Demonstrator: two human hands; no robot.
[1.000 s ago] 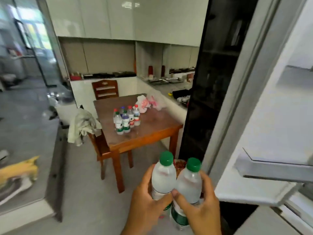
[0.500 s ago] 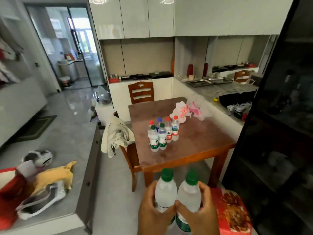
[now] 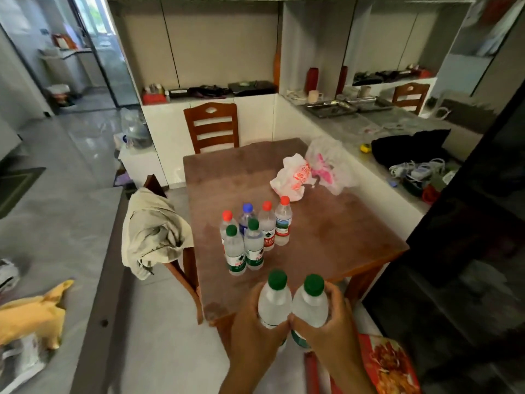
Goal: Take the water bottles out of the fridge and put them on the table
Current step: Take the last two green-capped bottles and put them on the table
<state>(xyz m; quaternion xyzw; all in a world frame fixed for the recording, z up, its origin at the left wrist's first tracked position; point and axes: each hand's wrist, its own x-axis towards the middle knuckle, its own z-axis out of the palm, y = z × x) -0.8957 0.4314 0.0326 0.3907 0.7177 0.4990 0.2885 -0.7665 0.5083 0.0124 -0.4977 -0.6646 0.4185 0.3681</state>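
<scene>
My left hand (image 3: 255,334) grips a frosted green-capped water bottle (image 3: 274,301) upright. Pressed against it on the right is a second green-capped bottle (image 3: 311,307), held by my right hand (image 3: 331,328). Both bottles hover just over the near corner of the brown wooden table (image 3: 326,237). Several water bottles (image 3: 254,234) with red, blue and green caps stand grouped on the table's near left part, a short way beyond my hands. The fridge is out of view.
Two crumpled plastic bags (image 3: 309,173) lie at the table's far right. A chair with a beige jacket (image 3: 152,231) stands at the left side, another chair (image 3: 211,127) behind. A dark glossy cabinet (image 3: 460,265) rises on the right; a red box (image 3: 386,362) sits below my right hand.
I have turned away from the open fridge and walked toward the table; it now fills the middle of the view, and the two held bottles reach its near corner.
</scene>
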